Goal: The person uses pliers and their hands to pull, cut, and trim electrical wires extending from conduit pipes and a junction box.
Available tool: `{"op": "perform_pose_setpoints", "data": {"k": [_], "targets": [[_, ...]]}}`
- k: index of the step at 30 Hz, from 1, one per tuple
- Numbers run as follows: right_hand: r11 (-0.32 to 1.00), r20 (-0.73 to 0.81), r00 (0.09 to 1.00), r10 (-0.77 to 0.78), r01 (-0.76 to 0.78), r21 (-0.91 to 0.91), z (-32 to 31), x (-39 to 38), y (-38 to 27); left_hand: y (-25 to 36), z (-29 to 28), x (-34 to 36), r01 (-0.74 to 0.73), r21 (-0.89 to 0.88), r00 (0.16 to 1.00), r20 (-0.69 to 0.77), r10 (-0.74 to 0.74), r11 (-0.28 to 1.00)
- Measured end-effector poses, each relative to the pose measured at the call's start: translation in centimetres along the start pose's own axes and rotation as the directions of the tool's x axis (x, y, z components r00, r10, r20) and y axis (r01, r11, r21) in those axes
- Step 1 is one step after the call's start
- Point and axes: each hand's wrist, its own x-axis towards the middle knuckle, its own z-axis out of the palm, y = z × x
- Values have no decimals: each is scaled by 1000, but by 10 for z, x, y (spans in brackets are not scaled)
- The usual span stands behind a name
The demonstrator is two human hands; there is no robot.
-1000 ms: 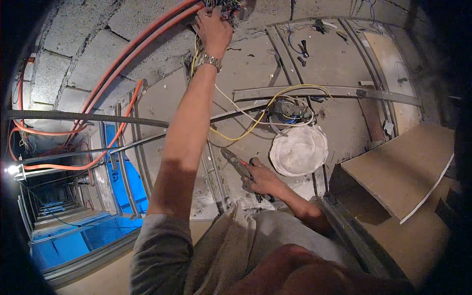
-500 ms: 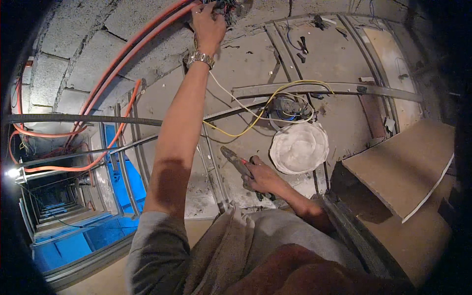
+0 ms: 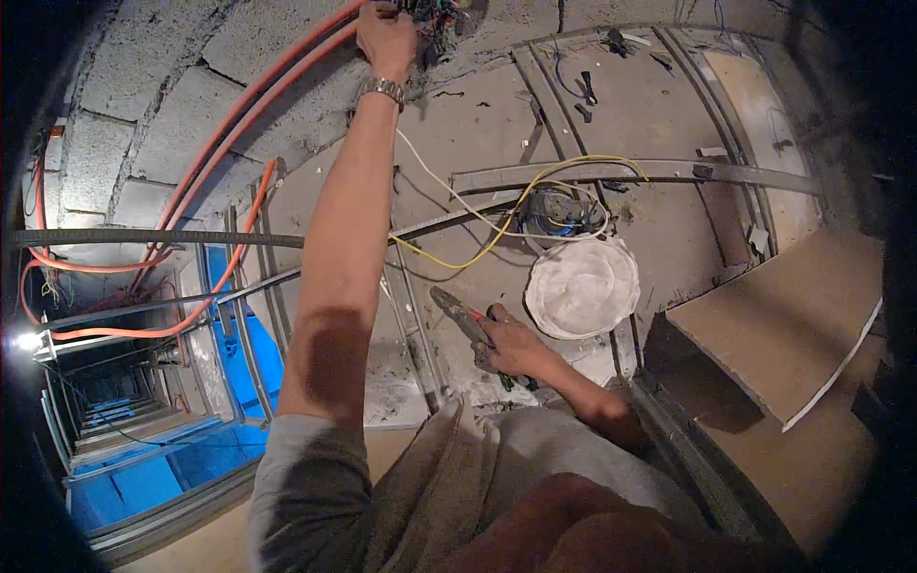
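Observation:
My left hand, a watch at the wrist, reaches up to a tangle of coloured wires beside two orange conduits; its fingers are curled, what they hold hidden. My right hand grips a pliers-like tool with grey jaws and a red part, low over the dusty panel. To its right lies a round off-white cloth-like object. Above that, yellow cable and white cable loop around a dark round fitting with blue wire.
Metal channels cross the panels and a dark bar spans the left. A loose brown board sits at right. At left are orange conduit loops, a bright lamp, blue panels and a long framed recess. Blockwork lines the top.
My left hand and forearm have shifted up and to the left along the wires toward the orange conduits. My right hand with the tool has stayed nearly in the same place.

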Motion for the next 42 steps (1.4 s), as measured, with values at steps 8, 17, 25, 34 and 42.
{"op": "perform_pose_setpoints", "data": {"k": [8, 17, 25, 34, 42], "targets": [[999, -61, 997, 44, -42, 30, -6, -5, 1, 61, 12, -14, -112, 267, 981, 186, 62, 957], [999, -20, 1000, 3, -2, 44, 0, 0, -3, 40, 3, 9, -235, 606, 968, 73, 241, 760], [1000, 51, 999, 9, -10, 8, -10, -1, -12, -17, 17, 32, -280, 241, 959, 32, 280, 929], [999, -24, 1000, -15, 14, -36, 5, 1, 1, 7, 20, -19, -370, 491, 924, 109, 366, 788], [1000, -28, 1000, 2, -2, 5, -1, -3, -4, 13, 24, -12, 154, -320, 975, -102, -196, 935]]}}
